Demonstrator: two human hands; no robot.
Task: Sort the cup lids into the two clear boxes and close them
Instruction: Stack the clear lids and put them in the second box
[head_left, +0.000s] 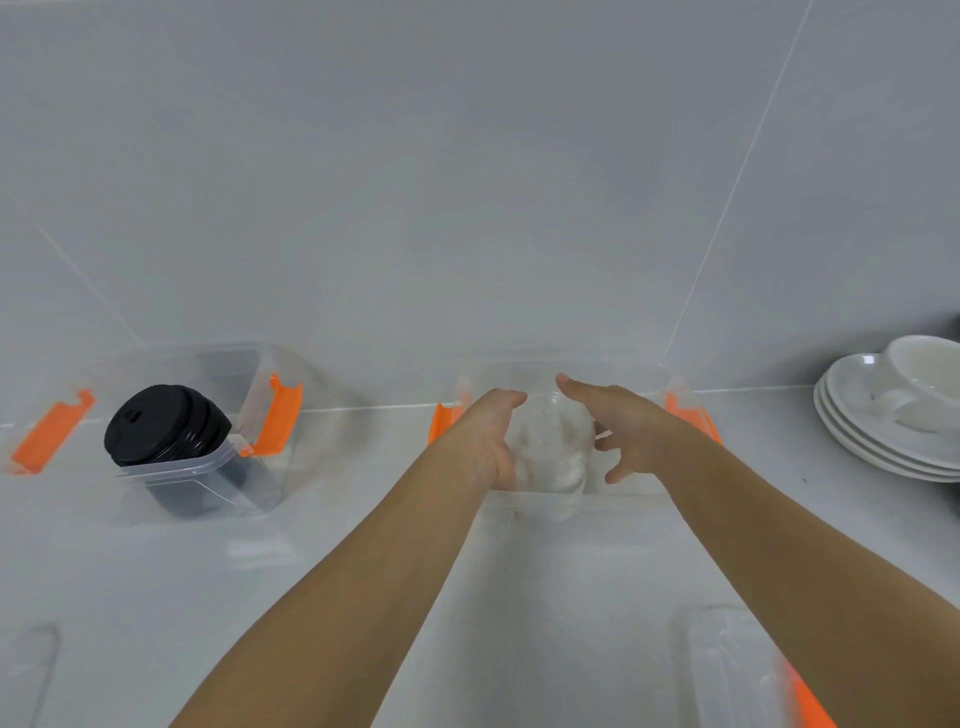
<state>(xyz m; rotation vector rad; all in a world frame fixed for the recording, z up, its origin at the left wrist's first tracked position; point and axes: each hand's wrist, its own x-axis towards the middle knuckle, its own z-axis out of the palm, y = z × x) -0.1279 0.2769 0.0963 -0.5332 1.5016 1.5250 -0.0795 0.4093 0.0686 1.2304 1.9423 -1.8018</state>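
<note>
Hands (488, 441) around clear domed lids (553, 452)

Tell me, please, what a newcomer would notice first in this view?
Probably the stack of black lids, dark against the pale counter, tilted in the left clear box. Next, both hands, left hand and right hand, around clear lids in the right clear box with orange latches.

1. Two clear boxes with orange latches stood on the counter: the left box (218, 364) and the right box (613, 374)
2. One stack of black lids (166, 426) sat at the left; its lids were too tightly nested to count
3. One stack of clear lids (556, 447) was at centre, its number unclear
4. Two hands showed: left hand (483, 441), right hand (628, 431)
5. Three white plates (872, 431) were stacked at the right, with one white bowl (930, 379) on top
</note>
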